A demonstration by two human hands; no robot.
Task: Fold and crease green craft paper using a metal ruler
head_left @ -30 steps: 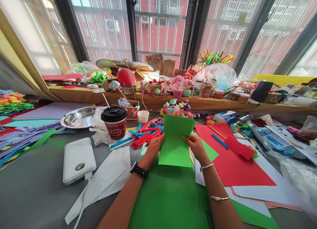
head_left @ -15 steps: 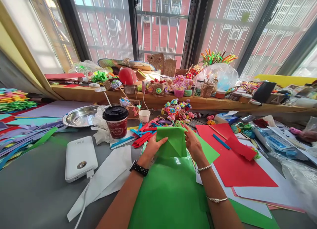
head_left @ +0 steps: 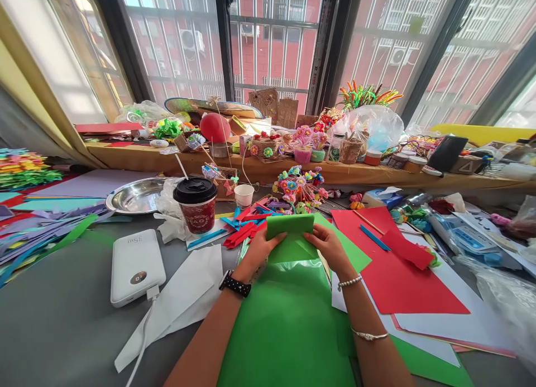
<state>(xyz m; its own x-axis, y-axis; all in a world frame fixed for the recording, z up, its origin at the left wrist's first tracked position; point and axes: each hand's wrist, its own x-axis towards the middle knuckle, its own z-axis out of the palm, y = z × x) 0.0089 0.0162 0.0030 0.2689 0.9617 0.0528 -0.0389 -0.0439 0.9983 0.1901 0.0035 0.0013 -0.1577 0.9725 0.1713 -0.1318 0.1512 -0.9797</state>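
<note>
A piece of green paper is held up in front of me, its top edge folded over into a band. My left hand pinches its left side, thumb on the near face. On the other side, my right hand grips the right edge with thumb and fingertips near the fold; some fingers are hidden behind the paper. Beneath both wrists lies a glossy green sheet. A lighter green sheet shows just behind my right hand.
Left of my hands stand a lidded paper cup, a white power bank with cable, and folded white paper. Red paper covers white sheets at right. Red and blue strips and pipe-cleaner flowers lie beyond.
The paper's top part has been folded down toward me into a narrower band. My right hand has turned, its thumb now on the near face, and moved slightly lower.
</note>
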